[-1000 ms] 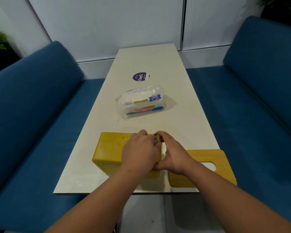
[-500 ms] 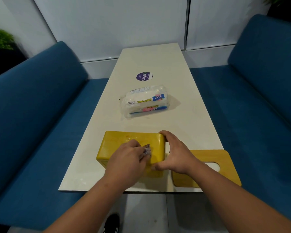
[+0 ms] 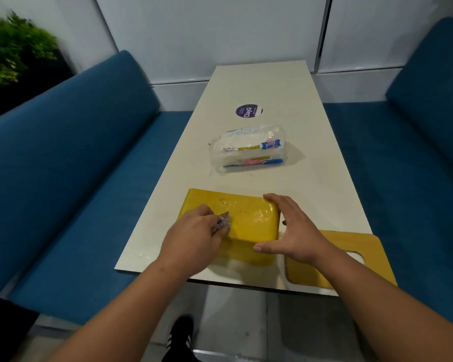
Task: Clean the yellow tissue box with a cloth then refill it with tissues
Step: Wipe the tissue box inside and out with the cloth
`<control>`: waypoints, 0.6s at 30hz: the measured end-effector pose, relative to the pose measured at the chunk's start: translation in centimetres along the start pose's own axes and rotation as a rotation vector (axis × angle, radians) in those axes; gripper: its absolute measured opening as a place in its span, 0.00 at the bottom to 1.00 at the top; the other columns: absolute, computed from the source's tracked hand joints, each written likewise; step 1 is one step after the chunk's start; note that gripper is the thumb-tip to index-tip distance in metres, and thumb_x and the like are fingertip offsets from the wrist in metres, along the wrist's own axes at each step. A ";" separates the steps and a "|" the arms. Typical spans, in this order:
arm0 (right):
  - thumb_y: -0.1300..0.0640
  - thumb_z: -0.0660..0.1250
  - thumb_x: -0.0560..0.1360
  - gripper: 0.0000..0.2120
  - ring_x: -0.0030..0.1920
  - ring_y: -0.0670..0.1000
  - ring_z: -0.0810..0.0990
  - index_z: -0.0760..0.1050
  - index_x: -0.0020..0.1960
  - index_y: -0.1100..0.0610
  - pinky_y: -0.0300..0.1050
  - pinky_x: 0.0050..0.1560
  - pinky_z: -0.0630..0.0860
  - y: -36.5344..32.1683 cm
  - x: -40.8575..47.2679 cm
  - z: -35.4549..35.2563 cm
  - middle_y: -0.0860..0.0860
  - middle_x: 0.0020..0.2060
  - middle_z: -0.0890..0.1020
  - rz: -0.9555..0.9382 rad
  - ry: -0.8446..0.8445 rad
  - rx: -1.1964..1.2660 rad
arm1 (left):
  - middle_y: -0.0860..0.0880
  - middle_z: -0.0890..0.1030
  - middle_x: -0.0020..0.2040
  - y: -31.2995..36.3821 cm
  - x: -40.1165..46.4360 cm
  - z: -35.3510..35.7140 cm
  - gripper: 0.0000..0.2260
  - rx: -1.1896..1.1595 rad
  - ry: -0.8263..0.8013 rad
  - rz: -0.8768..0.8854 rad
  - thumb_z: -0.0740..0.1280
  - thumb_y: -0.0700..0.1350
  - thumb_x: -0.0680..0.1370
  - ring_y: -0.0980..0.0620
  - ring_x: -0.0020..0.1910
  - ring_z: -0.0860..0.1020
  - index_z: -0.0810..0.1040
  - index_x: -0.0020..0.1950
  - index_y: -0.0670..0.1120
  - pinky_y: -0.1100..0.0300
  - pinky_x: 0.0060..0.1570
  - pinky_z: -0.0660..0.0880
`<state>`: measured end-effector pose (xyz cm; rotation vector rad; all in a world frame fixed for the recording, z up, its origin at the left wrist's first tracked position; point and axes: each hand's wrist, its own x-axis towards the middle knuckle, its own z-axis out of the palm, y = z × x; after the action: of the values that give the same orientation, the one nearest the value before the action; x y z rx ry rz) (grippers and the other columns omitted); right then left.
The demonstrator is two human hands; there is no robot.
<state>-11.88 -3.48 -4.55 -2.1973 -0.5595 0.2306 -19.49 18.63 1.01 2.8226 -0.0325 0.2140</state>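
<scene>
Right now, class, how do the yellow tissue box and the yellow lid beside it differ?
The yellow tissue box is a deep block with an unbroken upper face; the yellow lid is a flat panel with a slot. The left hand wipes the box with a cloth and the right hand steadies it; the lid lies untouched. Both share colour and rounded corners.

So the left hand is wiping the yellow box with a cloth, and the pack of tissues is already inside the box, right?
Not quite. The head view shows the tissue pack lying on the table beyond the yellow box, not inside it. The left hand does wipe the box with a cloth.
</scene>
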 end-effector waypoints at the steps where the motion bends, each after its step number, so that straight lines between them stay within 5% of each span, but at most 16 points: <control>1: 0.35 0.79 0.57 0.52 0.66 0.47 0.65 0.55 0.73 0.40 0.51 0.65 0.71 0.0 0.0 0.0 0.41 0.69 0.62 0.002 -0.003 0.001 | 0.53 0.75 0.48 -0.8 0.0 -0.3 0.15 0.015 0.019 -0.050 0.61 0.54 0.79 0.50 0.44 0.75 0.81 0.46 0.46 0.56 0.41 0.71; 4: 0.36 0.79 0.57 0.51 0.65 0.47 0.65 0.56 0.72 0.40 0.50 0.63 0.72 0.1 0.1 0.0 0.41 0.67 0.62 -0.001 -0.003 0.002 | 0.52 0.75 0.47 -0.5 0.2 -0.4 0.15 0.014 0.065 -0.119 0.61 0.53 0.80 0.48 0.44 0.76 0.82 0.45 0.46 0.56 0.41 0.71; 9: 0.33 0.77 0.53 0.52 0.64 0.47 0.67 0.57 0.71 0.39 0.48 0.61 0.73 0.1 0.1 0.2 0.40 0.66 0.63 -0.001 0.022 0.022 | 0.54 0.75 0.52 2.9 0.4 0.6 0.14 0.014 -0.048 0.071 0.60 0.54 0.80 0.51 0.49 0.74 0.81 0.51 0.48 0.58 0.42 0.67; 14: 0.37 0.79 0.56 0.51 0.65 0.47 0.66 0.56 0.72 0.40 0.49 0.63 0.72 0.2 0.1 0.3 0.41 0.67 0.62 0.003 0.010 0.028 | 0.55 0.76 0.54 0.2 0.7 0.1 0.15 0.014 0.033 -0.083 0.61 0.54 0.80 0.50 0.46 0.75 0.83 0.48 0.46 0.56 0.42 0.73; 18: 0.40 0.81 0.56 0.51 0.64 0.46 0.67 0.57 0.72 0.40 0.46 0.60 0.72 0.2 0.2 0.3 0.40 0.66 0.63 -0.009 0.029 0.030 | 0.57 0.76 0.58 3.9 0.8 1.2 0.14 0.003 -0.038 0.053 0.59 0.53 0.80 0.51 0.54 0.74 0.82 0.54 0.49 0.55 0.49 0.73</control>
<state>-11.74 -3.25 -4.90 -2.1654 -0.5467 0.2008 -18.65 14.54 1.14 2.8310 -0.1149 0.1727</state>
